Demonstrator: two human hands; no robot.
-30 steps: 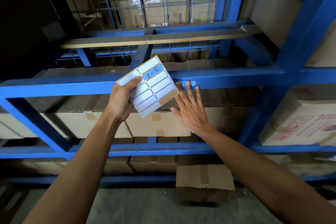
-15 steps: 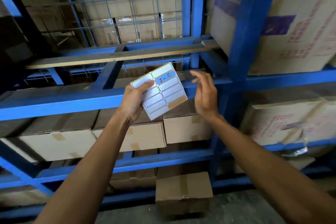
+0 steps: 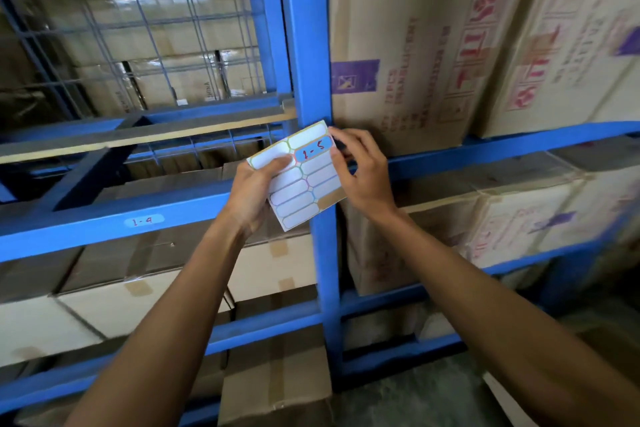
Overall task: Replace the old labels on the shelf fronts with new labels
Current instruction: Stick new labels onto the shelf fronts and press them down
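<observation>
A white sticker sheet [image 3: 304, 191] of blank rounded labels is pinched at its left edge by my left hand [image 3: 252, 191], thumb on top. One blue label marked "1-5" [image 3: 313, 153] sits on the sheet near its top. My right hand [image 3: 363, 173] has its fingertips curled at the right end of that label, at the sheet's edge. A blue label reading "1-4" [image 3: 143, 220] is stuck on the front of the blue shelf beam [image 3: 104, 222] to the left. The sheet hangs in front of the blue upright post [image 3: 308, 45].
Large cardboard boxes [image 3: 433, 55] with red print fill the bay right of the post. More taped boxes [image 3: 145, 291] lie under the left beam, and one carton [image 3: 277, 388] stands on the grey floor. Wire mesh [image 3: 145, 28] backs the upper left bay.
The view has swung right and closer to the upright post. My right hand left the shelf beam and came onto the "1-5" label on the sheet. The left hand kept the sheet.
</observation>
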